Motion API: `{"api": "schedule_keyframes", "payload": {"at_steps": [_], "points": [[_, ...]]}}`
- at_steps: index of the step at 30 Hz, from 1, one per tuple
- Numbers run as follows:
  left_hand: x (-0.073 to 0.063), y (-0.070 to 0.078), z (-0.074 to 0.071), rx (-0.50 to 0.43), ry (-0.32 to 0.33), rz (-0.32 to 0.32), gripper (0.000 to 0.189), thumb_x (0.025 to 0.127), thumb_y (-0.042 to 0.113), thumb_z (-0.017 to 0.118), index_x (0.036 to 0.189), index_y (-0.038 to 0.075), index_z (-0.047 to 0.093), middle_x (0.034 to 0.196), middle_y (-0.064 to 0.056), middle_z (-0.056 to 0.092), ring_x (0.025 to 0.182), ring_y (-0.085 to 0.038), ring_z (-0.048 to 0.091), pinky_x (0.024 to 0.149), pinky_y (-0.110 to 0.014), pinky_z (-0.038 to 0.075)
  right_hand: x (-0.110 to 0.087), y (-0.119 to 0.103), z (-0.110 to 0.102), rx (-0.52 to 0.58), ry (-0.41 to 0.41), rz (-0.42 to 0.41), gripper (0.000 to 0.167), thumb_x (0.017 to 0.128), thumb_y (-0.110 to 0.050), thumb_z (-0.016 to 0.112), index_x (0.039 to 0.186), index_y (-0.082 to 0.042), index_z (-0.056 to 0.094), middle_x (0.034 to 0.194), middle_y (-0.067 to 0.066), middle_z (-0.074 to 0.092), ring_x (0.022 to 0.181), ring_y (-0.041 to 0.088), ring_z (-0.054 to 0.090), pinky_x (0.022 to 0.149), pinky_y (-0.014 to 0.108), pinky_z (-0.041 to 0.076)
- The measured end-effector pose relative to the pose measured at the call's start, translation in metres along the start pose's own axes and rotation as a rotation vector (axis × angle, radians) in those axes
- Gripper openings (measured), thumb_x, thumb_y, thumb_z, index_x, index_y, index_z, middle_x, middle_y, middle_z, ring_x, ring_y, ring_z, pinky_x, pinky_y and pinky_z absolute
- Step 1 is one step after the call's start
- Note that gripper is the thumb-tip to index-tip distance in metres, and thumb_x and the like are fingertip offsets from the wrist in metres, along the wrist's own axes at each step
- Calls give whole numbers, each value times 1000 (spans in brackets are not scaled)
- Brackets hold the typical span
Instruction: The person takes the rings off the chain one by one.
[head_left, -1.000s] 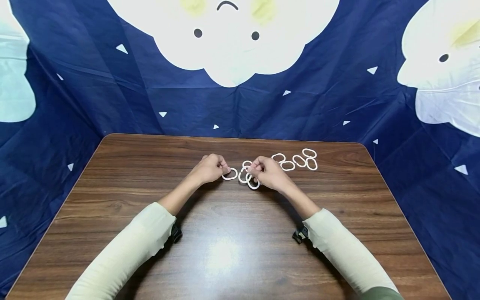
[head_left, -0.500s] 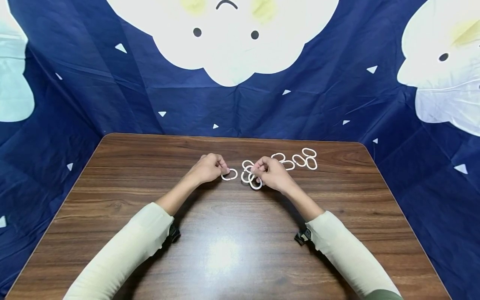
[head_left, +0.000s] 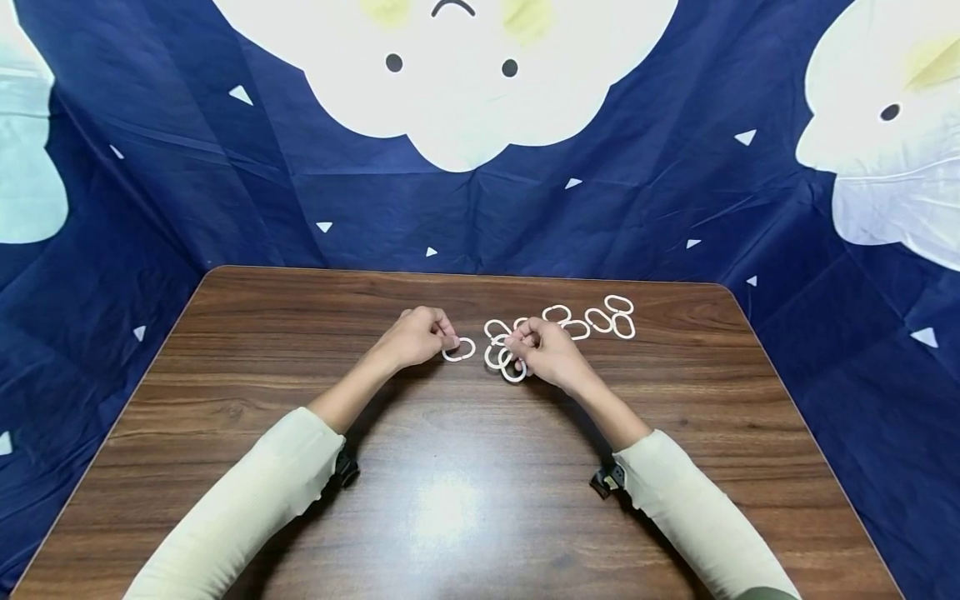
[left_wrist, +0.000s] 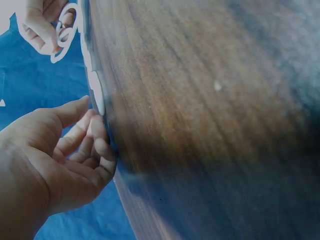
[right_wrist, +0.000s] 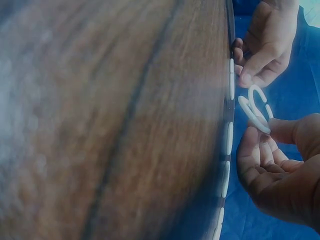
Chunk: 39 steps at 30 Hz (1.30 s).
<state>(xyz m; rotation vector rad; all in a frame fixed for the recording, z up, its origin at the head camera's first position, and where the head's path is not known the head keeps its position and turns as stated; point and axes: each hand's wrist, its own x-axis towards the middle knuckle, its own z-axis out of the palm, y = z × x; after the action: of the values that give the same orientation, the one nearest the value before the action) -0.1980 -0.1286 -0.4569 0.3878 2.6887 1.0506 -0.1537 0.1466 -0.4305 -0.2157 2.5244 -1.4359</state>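
Note:
Near the middle of the table's far half, my left hand pinches the end of a white oval plastic chain link that lies on the wood. To its right, my right hand holds a white chain link between thumb and fingers. That link has a narrow gap in its side and is hooked with a second link, both raised over the table in the right wrist view. Beside the right fingertips, another link shows at the upper left, and the fingers partly hide one behind them.
Several loose white links lie in a row toward the far right of the brown wooden table. Beyond the table's far edge hangs a blue cloth with white clouds.
My right hand has moved slightly right and toward me with its links, widening the distance to the link at my left hand. The left hand has hardly moved.

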Motion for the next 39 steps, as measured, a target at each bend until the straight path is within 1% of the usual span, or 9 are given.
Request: {"api": "schedule_keyframes", "payload": {"at_steps": [2,5,10,15,20,24,28,32,39], "points": [[6,-8,3,-2,2,18,9,100,27,81,94,21,81,86,5,78,90,-19,65,77,-35,51,0,1,0,3,3,5,19,110,-16,73,115,2,69,90,8,75,69,8,65,62,20,58],[2,-2,3,-27,10,43,9,101,25,80,95,19,81,86,3,76,87,-19,63,75,-35,50,0,1,0,2,9,6,19,110,-17,73,114,1,69,89,7,74,71,9,66,63,22,59],[-18,30,-6,-96,-29,27,11,102,22,82,103,11,80,91,-2,76,84,-17,66,76,-31,52,0,-2,-1,2,15,3,20,111,-19,74,112,0,70,91,11,76,69,11,65,62,25,59],[-22,42,-5,-122,-69,20,22,99,20,88,114,6,81,95,-2,79,87,-12,67,79,-27,52,1,-3,-2,-7,22,-3,20,111,-20,73,110,-1,70,92,15,78,64,12,63,61,27,59],[-23,48,-1,-213,-133,1,33,95,20,93,120,2,80,96,-4,82,81,-12,67,73,-25,54,3,-3,-3,11,26,-9,20,111,-19,73,112,1,71,92,17,78,64,14,64,61,31,61],[-24,53,4,-314,-161,-6,29,97,21,91,114,1,80,94,-5,83,74,-14,66,67,-25,54,5,-4,-2,39,24,-6,21,111,-19,73,113,2,72,87,11,76,66,13,65,62,34,64],[-23,56,8,-363,-148,18,15,101,12,84,107,-1,79,90,-8,82,71,-13,65,66,-27,56,7,-3,-1,89,9,-6,22,109,-19,76,110,2,71,82,5,71,64,12,66,63,34,66],[-22,55,11,-390,-129,23,9,101,4,77,106,-3,78,88,-12,82,67,-12,62,65,-27,55,8,-3,1,151,-19,-9,21,106,-13,81,110,5,70,83,6,73,65,12,69,65,31,67],[-22,54,10,-421,-116,-10,9,102,2,74,108,-4,76,87,-9,81,68,-11,62,64,-25,55,7,-6,1,205,-74,-3,37,97,-2,87,123,14,66,90,7,78,74,12,75,71,28,69]]}}
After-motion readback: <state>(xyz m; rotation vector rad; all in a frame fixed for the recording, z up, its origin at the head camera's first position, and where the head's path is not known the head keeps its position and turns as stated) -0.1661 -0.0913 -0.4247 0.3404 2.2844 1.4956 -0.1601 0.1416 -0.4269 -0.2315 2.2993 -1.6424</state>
